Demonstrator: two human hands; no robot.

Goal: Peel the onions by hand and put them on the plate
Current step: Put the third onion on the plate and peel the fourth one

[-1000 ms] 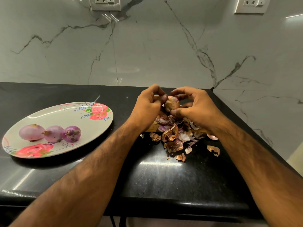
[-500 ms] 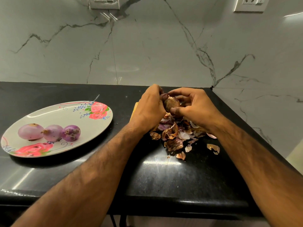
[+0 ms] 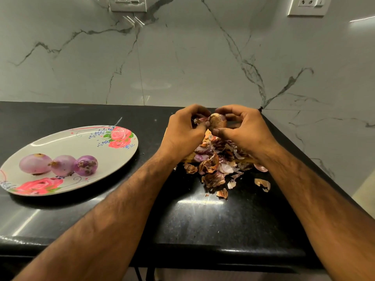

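A brown-skinned onion [image 3: 217, 121] is held above the counter between both hands. My right hand [image 3: 242, 128] grips it with curled fingers and thumb. My left hand [image 3: 182, 130] pinches a flap of papery skin [image 3: 199, 120] that sticks out from the onion's left side. Below them lies a heap of onion peels [image 3: 215, 165]. Three peeled purple onions [image 3: 58, 164] sit side by side on the left part of a white plate with pink roses [image 3: 113, 159].
The black stone counter [image 3: 203, 216] ends at a front edge close to me and a right edge beside the peels. A wooden board [image 3: 187, 159] shows partly under the heap. A marble wall with two sockets [image 3: 127, 3] stands behind.
My left hand has pulled a strip of skin away from the onion, which now sticks out to the left. Both hands stay above the peel heap.
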